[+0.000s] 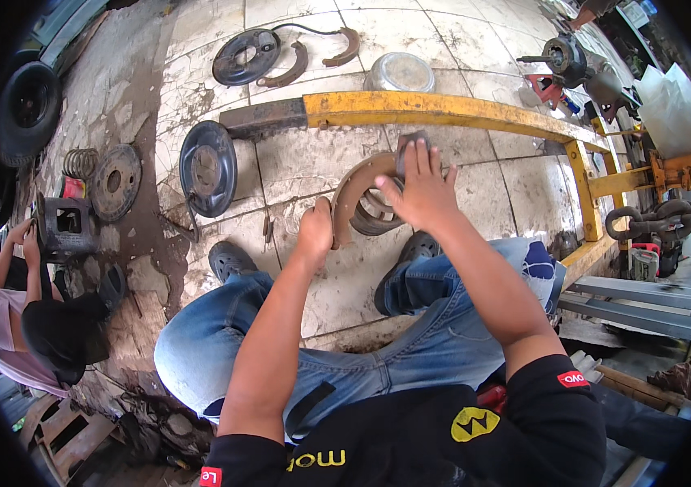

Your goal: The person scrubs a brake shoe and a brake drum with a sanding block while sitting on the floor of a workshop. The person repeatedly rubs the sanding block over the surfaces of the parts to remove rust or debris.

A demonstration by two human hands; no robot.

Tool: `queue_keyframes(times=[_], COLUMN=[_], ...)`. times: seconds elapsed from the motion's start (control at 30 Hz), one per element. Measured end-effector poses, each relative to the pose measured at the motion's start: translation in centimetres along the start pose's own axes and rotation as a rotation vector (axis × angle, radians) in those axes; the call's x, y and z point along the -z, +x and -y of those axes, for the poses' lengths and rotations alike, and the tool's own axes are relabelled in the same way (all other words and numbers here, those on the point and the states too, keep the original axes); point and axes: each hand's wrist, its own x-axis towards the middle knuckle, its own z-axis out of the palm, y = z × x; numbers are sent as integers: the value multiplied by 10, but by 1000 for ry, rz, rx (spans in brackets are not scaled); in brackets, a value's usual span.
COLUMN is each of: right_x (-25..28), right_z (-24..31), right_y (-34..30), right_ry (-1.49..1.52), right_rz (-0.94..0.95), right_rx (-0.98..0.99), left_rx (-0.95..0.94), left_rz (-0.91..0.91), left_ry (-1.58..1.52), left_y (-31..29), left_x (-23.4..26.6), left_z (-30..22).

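Observation:
A curved brown brake shoe (356, 185) is held tilted above the floor in front of me. My left hand (315, 230) is closed around its near left end. At its far end, my right hand (427, 188) lies with fingers stretched out over a dark, flat square piece (412, 143), perhaps sandpaper, against the shoe. The right thumb is spread toward the shoe's inner side. Below the shoe, a round ring-shaped metal part (378, 219) sits on the tiles, partly hidden by the shoe and my right hand.
A yellow metal frame (443, 110) crosses beyond my hands. Round black backing plates (208, 169) lie to the left and far left, with two more brake shoes (342, 49) and a silver round lid (401, 73) behind. Another person's hands (25, 235) hold a metal part (68, 226) at left.

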Motion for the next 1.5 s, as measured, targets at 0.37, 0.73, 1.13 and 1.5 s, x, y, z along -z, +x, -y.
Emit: queue_keyframes(times=[0.37,0.73,1.13,1.5], right_x=[3,2,4,3], right_z=[-10,-4,2,-8], right_y=[21,17,-4,16], right_ry=[56,17,-49,1], right_rz=[17,0,54,-3], right_rx=[-92,-80,-4,-40], left_rx=[-6,18,32,20], left_rz=[-6,-52,-55,-26], left_ry=[-28,20,18,17], left_y=[-5,-10,-5,0], left_x=[-3,-8,-3,-2], left_z=[-1,-3,0,4])
